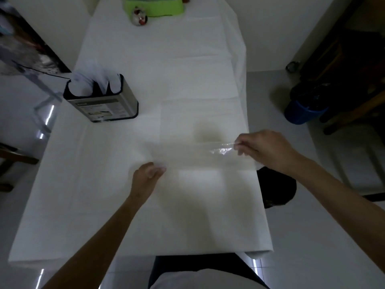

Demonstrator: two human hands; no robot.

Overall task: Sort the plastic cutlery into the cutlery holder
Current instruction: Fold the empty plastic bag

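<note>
One cutlery holder (104, 101): a metal box with a dark rim and a label on its near face, standing upright on the left part of the table (187, 69); white plastic cutlery (93, 80) is sticking up out of its compartments, too blurred to count or to tell forks from spoons; the number of compartments cannot be told either.

One table: long, lying under a white cloth, running away from the person; a faint brownish stain is showing near its middle right.

One left hand (145, 178): reaching over the near middle of the table, fingers drawn together and pinching the left end of a clear plastic wrapper (208, 155).

One clear plastic wrapper: stretching between the two hands just above the cloth; blurred, so whether anything is lying inside it cannot be told.

One right hand (264, 149): hanging over the right edge of the table, fingertips closed on the crinkled right end of the wrapper.

At the far end: one green tray (155, 7) and one small round ornament (139, 16) sitting just before it.

On the floor to the right: one blue bucket (302, 113), standing well apart from the table.
</note>
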